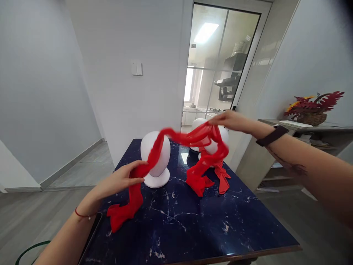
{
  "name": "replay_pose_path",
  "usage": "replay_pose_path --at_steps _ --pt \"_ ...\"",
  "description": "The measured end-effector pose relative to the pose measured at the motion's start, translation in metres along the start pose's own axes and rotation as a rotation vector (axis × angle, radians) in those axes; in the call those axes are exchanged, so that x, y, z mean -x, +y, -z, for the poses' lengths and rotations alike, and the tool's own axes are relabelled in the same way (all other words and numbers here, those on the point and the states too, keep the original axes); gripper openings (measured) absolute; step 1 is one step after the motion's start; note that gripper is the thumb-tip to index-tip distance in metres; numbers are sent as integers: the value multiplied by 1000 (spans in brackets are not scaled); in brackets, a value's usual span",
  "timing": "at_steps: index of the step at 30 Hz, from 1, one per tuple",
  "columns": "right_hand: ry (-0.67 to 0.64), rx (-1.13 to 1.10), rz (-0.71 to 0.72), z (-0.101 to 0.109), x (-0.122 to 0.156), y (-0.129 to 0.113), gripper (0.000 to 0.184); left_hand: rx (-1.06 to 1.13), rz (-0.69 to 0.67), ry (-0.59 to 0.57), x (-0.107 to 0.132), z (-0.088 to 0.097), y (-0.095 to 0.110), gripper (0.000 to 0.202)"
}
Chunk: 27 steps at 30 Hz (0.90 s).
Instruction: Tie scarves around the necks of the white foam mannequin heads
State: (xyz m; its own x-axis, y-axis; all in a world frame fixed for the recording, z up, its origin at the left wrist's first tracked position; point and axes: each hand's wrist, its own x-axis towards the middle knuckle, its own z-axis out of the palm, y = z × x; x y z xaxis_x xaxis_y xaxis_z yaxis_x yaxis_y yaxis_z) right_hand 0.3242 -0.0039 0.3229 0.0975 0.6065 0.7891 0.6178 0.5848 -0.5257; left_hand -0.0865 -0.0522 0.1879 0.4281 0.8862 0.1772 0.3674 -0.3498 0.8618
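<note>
A long red scarf stretches between my two hands, gathered into a loose strip. My left hand, low on the left, has its thumb and fingers around one part, and a tail of cloth hangs below onto the table. My right hand is raised and pinches the scarf higher up; its other end droops to the tabletop. Behind the scarf stands a white mannequin head on a round base, partly covered by the cloth. More white heads stand to the right, largely hidden by the scarf and my right hand.
The dark blue marbled table has a front edge close to me. A dark flat device lies at its left edge under my left forearm. On the right, a shelf unit carries a flower basket. A glass door is behind.
</note>
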Motion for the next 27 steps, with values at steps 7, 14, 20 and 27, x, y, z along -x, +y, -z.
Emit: replay_pose_path --at_steps 7,14,20,27 --pt "-430 -387 -259 -17 13 -62 24 -276 -267 144 1 -29 21 61" --pt "-836 -151 9 -55 29 -95 29 485 -280 -112 -37 -101 59 58" --pt "-1004 -16 69 -55 35 -72 35 1037 -74 -51 -50 -72 44 20" --pt "-967 614 92 -29 11 -17 23 988 -162 321 -44 15 49 8"
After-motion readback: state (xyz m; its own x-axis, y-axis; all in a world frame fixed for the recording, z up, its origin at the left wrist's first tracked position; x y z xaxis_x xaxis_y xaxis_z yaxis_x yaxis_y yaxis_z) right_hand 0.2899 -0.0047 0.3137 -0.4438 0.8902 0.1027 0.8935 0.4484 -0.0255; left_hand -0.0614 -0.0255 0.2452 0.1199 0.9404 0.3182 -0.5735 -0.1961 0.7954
